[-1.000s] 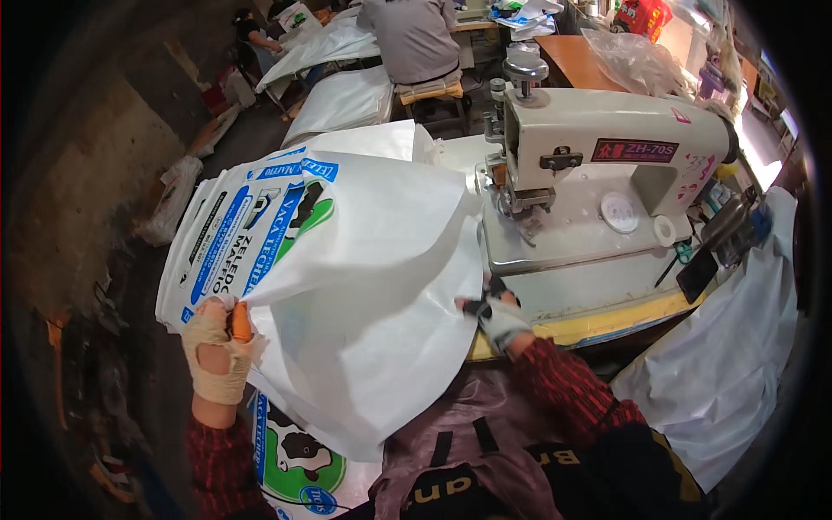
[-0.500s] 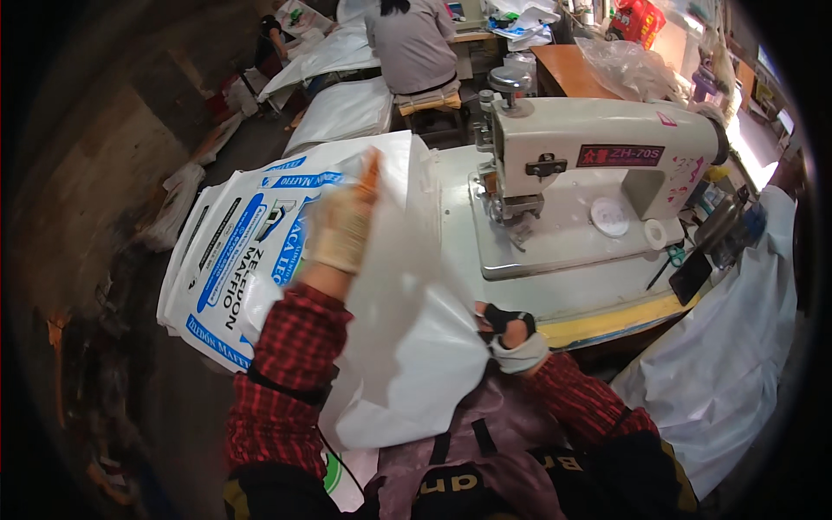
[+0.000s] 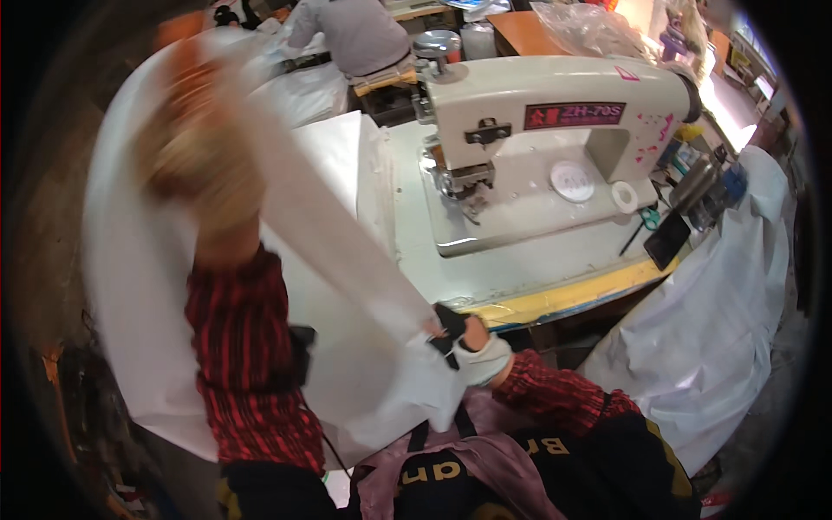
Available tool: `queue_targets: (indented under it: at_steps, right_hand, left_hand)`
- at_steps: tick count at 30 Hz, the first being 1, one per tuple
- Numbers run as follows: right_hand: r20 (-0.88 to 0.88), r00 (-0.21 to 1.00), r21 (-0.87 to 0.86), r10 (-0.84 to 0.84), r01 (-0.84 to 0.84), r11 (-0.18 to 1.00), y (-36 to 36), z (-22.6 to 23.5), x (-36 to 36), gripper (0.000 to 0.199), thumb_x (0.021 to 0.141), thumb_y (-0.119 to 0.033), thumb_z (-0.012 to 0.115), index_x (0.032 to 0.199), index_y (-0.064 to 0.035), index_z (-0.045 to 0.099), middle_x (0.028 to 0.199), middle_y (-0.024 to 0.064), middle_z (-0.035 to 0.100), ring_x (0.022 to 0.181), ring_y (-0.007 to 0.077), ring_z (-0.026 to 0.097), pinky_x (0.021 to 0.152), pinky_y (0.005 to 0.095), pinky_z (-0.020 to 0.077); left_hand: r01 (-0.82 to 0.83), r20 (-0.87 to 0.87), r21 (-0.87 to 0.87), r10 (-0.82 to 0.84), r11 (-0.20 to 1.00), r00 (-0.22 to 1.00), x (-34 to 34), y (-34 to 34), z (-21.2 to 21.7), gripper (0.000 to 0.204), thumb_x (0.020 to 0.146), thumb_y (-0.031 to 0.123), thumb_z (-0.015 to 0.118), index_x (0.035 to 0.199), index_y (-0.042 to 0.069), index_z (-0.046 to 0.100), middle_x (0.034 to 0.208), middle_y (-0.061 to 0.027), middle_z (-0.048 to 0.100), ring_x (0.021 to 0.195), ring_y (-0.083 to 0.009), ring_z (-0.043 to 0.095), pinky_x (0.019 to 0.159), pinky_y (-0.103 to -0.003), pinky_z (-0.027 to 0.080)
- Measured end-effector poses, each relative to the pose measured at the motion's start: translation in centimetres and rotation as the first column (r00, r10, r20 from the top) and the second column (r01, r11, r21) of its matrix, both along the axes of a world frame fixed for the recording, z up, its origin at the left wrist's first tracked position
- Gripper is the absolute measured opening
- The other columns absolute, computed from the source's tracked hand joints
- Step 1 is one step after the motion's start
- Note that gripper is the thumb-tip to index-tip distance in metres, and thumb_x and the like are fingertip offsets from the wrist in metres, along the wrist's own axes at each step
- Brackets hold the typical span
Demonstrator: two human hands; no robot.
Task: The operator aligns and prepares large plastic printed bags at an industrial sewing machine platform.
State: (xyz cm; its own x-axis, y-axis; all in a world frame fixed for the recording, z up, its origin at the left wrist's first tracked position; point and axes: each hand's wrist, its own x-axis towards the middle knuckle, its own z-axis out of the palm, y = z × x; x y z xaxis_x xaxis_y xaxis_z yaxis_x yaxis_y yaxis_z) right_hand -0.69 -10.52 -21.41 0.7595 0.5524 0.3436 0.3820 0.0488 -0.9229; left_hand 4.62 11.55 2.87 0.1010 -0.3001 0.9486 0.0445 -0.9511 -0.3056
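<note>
- While my right hand [image 3: 458,336] grasps the white sheet [image 3: 355,381] beside the front edge of the worktop [image 3: 537,267], my left hand [image 3: 204,156] blurs; its grip I cannot tell.
- Sheet lifted, not yet flat.

Machine plate [image 3: 575,114]: I make out red characters, then pink letters and digits, on the sewing machine [image 3: 537,82], beyond and rightward of the grip of the right hand [image 3: 469,338].
Dark garment [image 3: 607,461]: I catch partial tan lettering [image 3: 555,446], nearer than that grip.
</note>
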Motion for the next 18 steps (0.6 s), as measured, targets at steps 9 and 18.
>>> queue_targets:
  at_steps: [9, 18]
  right_hand:
    - [-0.227, 0.965, -0.747, -0.131, -0.085, 0.66, -11.4, -13.7, -6.4, 0.036, 0.086, -0.034, 0.044, 0.116, -0.0144, 0.053, 0.097, 0.0199, 0.057, 0.083, 0.0342, 0.059, 0.072, 0.0378, 0.048]
    - [-0.218, 0.972, -0.854, -0.085, -0.148, 0.499, -9.6, -12.7, -3.8, 0.046, 0.084, -0.047, 0.041, 0.107, -0.009, 0.054, 0.09, 0.0245, 0.06, 0.078, 0.0381, 0.06, 0.071, 0.0439, 0.0479]
  left_hand:
    - [-0.335, -0.837, -0.545, -0.474, 0.769, 0.275, 10.6, -2.5, -22.4, 0.037, 0.081, 0.043, 0.049, 0.093, 0.012, 0.065, 0.097, -0.0124, 0.064, 0.09, -0.0295, 0.059, 0.079, -0.038, 0.044]
    - [-0.206, -0.806, -0.448, -0.294, 0.87, 0.514, 15.7, -0.3, -31.1, 0.034, 0.08, 0.038, 0.055, 0.091, 0.007, 0.064, 0.094, -0.0127, 0.064, 0.086, -0.0278, 0.061, 0.077, -0.037, 0.047]
